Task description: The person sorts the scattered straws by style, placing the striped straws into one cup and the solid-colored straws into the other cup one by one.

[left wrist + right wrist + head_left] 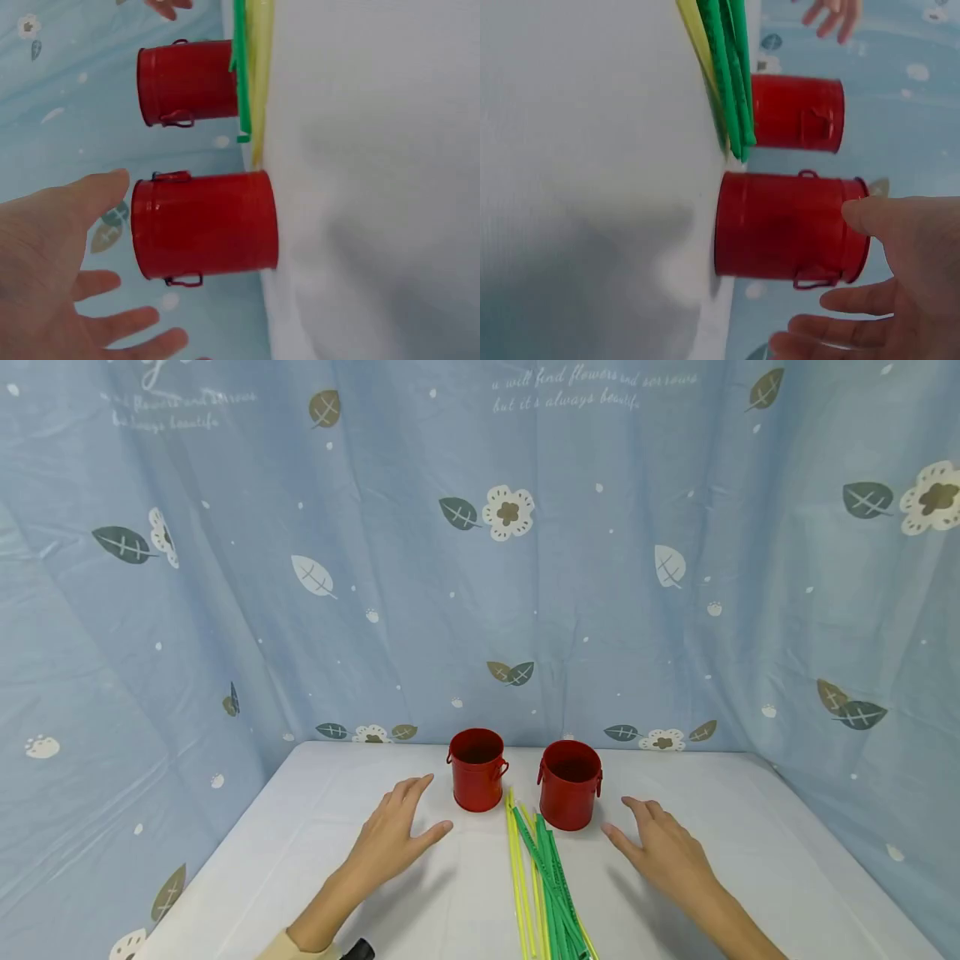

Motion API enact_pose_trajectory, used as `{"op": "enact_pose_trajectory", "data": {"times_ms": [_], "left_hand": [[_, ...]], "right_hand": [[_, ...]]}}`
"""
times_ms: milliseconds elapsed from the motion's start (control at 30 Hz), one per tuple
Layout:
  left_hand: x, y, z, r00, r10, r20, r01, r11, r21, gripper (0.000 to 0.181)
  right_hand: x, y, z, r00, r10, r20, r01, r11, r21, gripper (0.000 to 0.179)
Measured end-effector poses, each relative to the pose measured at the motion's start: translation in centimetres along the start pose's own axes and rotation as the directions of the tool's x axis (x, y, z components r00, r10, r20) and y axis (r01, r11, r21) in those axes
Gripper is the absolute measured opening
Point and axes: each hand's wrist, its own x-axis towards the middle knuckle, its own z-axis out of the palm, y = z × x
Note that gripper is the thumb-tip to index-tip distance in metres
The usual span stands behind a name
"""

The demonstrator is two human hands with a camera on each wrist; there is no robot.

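Note:
Two small red metal buckets with little side handles stand upright on a white table, the left bucket (477, 783) slightly farther back than the right bucket (567, 795). In front of them lies a loose bundle of thin green strips (552, 885) and yellow strips (517, 868), partly crossing each other. My left hand (392, 833) hovers left of the left bucket, fingers spread, holding nothing. On the other side my right hand (666, 856) hovers beside the right bucket, thumb apart from the fingers. In the head view neither hand touches a bucket.
A pale blue curtain (405, 635) printed with leaves and flowers hangs behind and beside the white table (300, 827). Close to the left sleeve (296, 947), a small black object (360, 950) pokes up at the bottom edge.

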Motion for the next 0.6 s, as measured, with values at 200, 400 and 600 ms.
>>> {"op": "enact_pose_trajectory", "data": {"times_ms": [200, 400, 600], "left_hand": [[1.9, 0.2, 0.6, 0.999, 0.026, -0.043, -0.031, 0.992, -0.12, 0.077], [4.0, -0.1, 1.1, 0.999, -0.012, -0.036, 0.001, 0.957, -0.291, 0.077], [5.6, -0.4, 1.9, 0.999, -0.052, 0.015, 0.054, 0.915, -0.4, 0.083]], "right_hand": [[-0.1, -1.8, 0.3, 1.0, -0.021, -0.001, 0.021, 1.0, 0.01, 0.054], [-0.4, -4.1, 0.8, 0.998, -0.066, 0.02, 0.065, 0.997, 0.027, 0.045], [-0.6, -6.2, 1.3, 0.992, -0.107, 0.072, 0.105, 0.994, 0.028, 0.039]]}}
